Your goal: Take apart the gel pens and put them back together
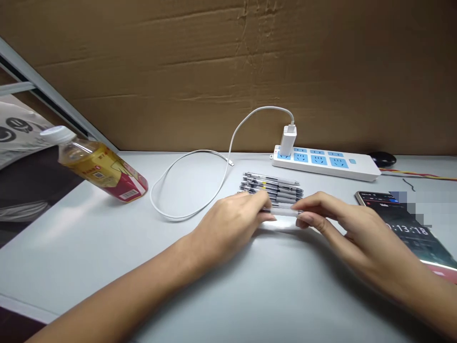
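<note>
Between my two hands lies a pen point(283, 211) with a pale, whitish grip section. My left hand point(232, 219) pinches its left end between thumb and fingers, hiding that part. At the other end, the thumb and fingertips of my right hand point(342, 221) close on the pen's tip. Just beyond my fingers, several similar pens point(273, 186) lie side by side in a row on the table, roughly parallel to the held one. The nearest of them are partly covered by my left hand.
A white power strip point(324, 164) with a plugged-in charger point(288, 139) sits by the cardboard wall point(178, 71). From it a white cable point(167, 216) loops across the table point(89, 247). A drink bottle point(103, 166) stands left; a phone point(400, 224) showing a timer lies right.
</note>
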